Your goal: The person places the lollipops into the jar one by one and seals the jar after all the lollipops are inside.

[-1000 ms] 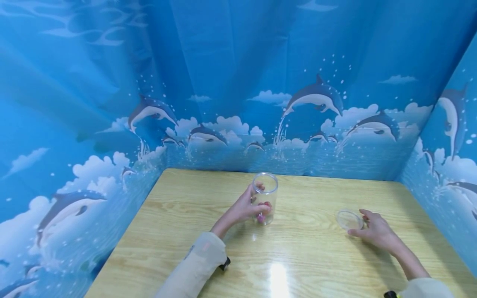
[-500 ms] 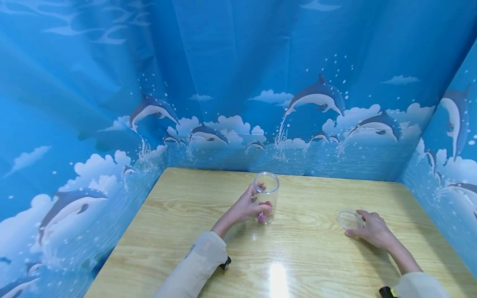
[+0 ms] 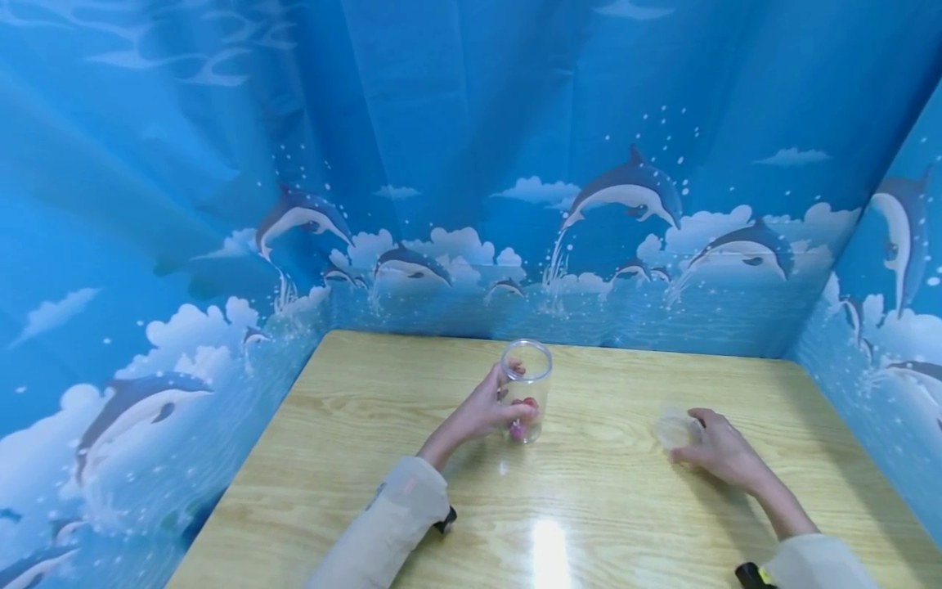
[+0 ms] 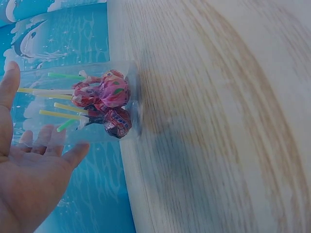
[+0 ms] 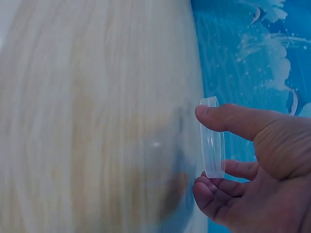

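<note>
A tall clear plastic jar (image 3: 539, 391) stands upright and uncovered near the middle of the table. My left hand (image 3: 482, 409) grips it from the left, with the thumb on the near side and the fingers around the far side. Several wrapped lollipops (image 4: 114, 91) lie in the jar's bottom, heads down, their yellow, green and white sticks pointing to the mouth. To the right, my right hand (image 3: 724, 454) pinches a clear round lid (image 5: 213, 141) by its edge between thumb and fingers. In the right wrist view the lid appears held just off the table.
The wood-grain table (image 3: 603, 507) fills the lower view, with a bright light reflection near its front. A blue curtain (image 3: 441, 164) printed with dolphins and clouds encloses the back and both sides.
My right hand has moved left with the lid, which looks blurred now. The left hand and the jar have stayed in place.
</note>
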### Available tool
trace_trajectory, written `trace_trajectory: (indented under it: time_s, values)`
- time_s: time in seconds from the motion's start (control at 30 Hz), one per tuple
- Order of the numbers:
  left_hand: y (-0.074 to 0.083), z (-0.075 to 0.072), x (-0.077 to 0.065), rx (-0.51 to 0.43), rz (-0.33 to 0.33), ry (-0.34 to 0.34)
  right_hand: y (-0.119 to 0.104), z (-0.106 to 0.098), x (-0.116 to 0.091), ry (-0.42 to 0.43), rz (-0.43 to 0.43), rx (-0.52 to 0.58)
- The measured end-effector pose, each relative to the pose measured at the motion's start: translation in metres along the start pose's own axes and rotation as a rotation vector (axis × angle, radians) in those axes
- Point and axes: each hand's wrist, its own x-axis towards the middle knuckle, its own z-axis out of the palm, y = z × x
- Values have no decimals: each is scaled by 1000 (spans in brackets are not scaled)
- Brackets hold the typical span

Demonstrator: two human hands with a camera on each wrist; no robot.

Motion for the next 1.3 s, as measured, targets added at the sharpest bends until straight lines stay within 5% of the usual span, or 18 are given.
trace_trajectory:
  time_s: [0.37, 0.93, 1.3]
  values:
    - [0, 0, 1, 11, 12, -4, -53, -3, 4, 17, -106, 159]
    - [1, -1, -1, -8, 22, -14, -134, -15, 13, 46, -282, 242]
    - [-2, -1, 2, -24, 29, -20, -170, -19, 20, 38, -303, 262]
